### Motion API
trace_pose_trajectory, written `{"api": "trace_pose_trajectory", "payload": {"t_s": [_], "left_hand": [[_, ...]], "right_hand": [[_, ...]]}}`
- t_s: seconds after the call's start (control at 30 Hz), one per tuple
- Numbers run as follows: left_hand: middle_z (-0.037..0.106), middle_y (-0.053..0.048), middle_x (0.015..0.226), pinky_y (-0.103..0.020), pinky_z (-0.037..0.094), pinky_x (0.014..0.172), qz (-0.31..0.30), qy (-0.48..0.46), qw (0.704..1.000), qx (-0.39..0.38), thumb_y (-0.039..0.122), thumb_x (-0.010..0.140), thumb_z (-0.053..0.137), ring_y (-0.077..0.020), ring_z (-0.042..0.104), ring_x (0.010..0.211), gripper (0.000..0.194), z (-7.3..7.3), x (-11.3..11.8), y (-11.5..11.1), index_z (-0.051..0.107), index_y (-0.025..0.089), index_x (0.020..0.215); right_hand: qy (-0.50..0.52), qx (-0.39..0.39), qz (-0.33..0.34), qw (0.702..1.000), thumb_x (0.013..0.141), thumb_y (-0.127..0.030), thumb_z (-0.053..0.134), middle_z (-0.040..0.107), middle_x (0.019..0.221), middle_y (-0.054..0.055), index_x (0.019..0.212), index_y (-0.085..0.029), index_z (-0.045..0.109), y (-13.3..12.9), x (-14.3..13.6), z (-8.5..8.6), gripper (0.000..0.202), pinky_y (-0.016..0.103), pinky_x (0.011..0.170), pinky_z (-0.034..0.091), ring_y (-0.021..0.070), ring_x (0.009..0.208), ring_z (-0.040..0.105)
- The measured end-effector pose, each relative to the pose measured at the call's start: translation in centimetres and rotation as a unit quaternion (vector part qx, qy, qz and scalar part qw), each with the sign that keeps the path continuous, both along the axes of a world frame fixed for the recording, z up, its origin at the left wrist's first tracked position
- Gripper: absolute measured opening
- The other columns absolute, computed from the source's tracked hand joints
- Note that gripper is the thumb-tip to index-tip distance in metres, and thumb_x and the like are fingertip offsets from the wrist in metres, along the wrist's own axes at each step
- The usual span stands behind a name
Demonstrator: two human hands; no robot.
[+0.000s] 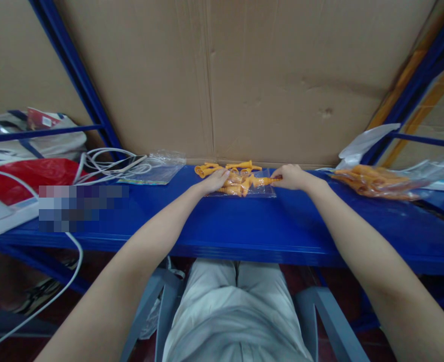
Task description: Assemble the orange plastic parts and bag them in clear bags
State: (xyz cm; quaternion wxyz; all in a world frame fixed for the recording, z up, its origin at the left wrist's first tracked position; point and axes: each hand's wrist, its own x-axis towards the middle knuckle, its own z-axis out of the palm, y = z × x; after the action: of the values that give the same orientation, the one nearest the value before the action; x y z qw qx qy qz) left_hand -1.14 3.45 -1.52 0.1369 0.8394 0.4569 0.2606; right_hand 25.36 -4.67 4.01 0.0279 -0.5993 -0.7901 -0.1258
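Several orange plastic pieces lie in and around a clear plastic bag [259, 191] at the back of the blue table. My left hand [217, 181] rests on the left side of the bag, over some orange pieces [232, 189]; whether its fingers grip anything is hidden. At the bag's right side, my right hand [287, 177] has its fingers closed on the end of an orange piece [264, 181]. Behind the bag, loose orange pieces [244, 165] lie close to the cardboard.
A filled bag of orange pieces [376, 181] lies on the right of the blue table [244, 226]. White cables [108, 163], a flat clear bag [154, 171] and a red bag [52, 173] are on the left. Cardboard [255, 85] stands behind.
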Motion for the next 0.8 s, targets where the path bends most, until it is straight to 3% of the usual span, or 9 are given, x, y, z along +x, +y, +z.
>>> {"api": "trace_pose_trajectory", "payload": {"t_s": [0.23,0.47,0.67,0.8], "left_hand": [[0.063,-0.015,0.13,-0.037,0.039,0.109,-0.014,-0.069,0.997,-0.007,0.039,0.099,0.027,-0.0229,0.058,0.122,0.046,-0.5,-0.2,0.6,0.062,0.012,0.115],[0.065,-0.015,0.128,-0.039,0.041,0.108,-0.042,-0.121,0.992,-0.021,0.045,0.1,0.028,-0.0225,0.059,0.12,0.05,-0.9,0.1,0.8,0.065,0.014,0.11],[0.066,-0.013,0.127,-0.036,0.047,0.102,-0.069,-0.157,0.983,-0.064,0.054,0.1,0.023,-0.0227,0.061,0.118,0.058,-0.7,0.3,0.3,0.064,0.015,0.115],[0.068,-0.011,0.126,-0.037,0.046,0.104,-0.077,-0.169,0.98,-0.077,0.048,0.101,0.025,-0.0225,0.061,0.118,0.053,-0.4,0.5,-0.1,0.065,0.016,0.113]], "right_hand": [[0.1,0.023,0.06,0.993,0.08,-0.037,0.062,0.074,0.08,0.003,0.096,-0.026,0.077,0.4,-0.1,-0.2,0.025,0.029,0.074,0.044,0.0199,0.078,0.065],[0.125,0.031,0.079,0.989,0.078,-0.03,0.062,0.073,0.079,0.002,0.084,-0.024,0.077,0.3,-1.1,-0.8,0.017,0.028,0.073,0.041,0.0197,0.078,0.064],[0.27,-0.007,0.125,0.955,0.074,-0.029,0.064,0.071,0.073,0.002,0.08,-0.016,0.077,1.4,-0.5,-1.6,0.02,0.024,0.063,0.041,0.0164,0.069,0.061],[0.315,-0.03,0.164,0.934,0.073,-0.031,0.065,0.071,0.071,0.001,0.077,-0.015,0.077,1.9,-0.6,-2.2,0.021,0.023,0.06,0.041,0.0142,0.064,0.059]]}}
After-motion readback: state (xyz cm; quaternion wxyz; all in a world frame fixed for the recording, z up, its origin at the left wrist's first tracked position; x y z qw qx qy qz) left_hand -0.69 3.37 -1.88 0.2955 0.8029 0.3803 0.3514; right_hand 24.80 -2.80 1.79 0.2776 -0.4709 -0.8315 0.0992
